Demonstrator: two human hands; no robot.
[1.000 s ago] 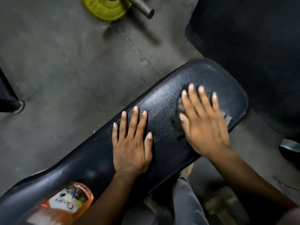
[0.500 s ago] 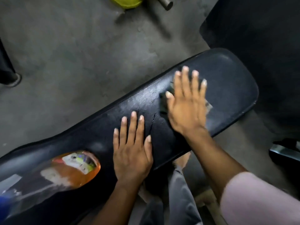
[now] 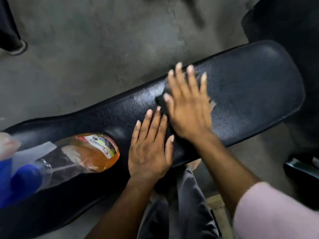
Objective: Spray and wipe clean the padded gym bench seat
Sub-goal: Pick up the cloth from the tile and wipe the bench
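Observation:
The black padded bench seat (image 3: 250, 94) runs from the lower left to the upper right of the head view. My right hand (image 3: 188, 107) presses flat on a dark cloth (image 3: 161, 100) on the middle of the pad; only the cloth's edges show around the hand. My left hand (image 3: 150, 145) lies flat on the pad just left of it, fingers spread, holding nothing. A spray bottle (image 3: 82, 152) of orange liquid with a blue trigger head lies on its side on the pad's left part.
Grey concrete floor (image 3: 86, 49) lies beyond the bench. A dark mat or pad (image 3: 284, 23) fills the upper right corner. A dark equipment foot (image 3: 12, 40) stands at the upper left. My grey trouser leg (image 3: 186, 204) is below the bench.
My right hand has slid the cloth along the pad from near its right end toward my left hand. The view has shifted, bringing more of the bottle into sight.

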